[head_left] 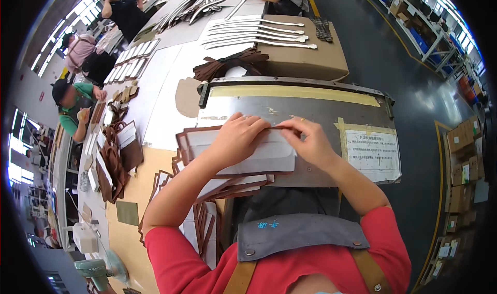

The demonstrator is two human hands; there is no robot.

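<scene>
A flat white-faced panel with brown leather edging [266, 162] lies in front of me, its brown edge along the top. Bent over that upper edge, my left hand [240, 136] presses its fingers onto the panel. My right hand [309, 138] pinches the same brown edge near its right end, thumb against fingers. Under my left forearm, more brown-edged white panels [228, 188] are fanned in a loose pile. Beneath the held panel is a grey metal machine top [290, 112] with yellow tape.
A taped printed sheet [371, 151] sits at the machine's right. Beyond stands a cardboard box [310, 58] bearing white strips [259, 32], beside brown leather strips [233, 63]. Brown leather pieces [111, 159] lie on the left table. Several people work at left and at the far end.
</scene>
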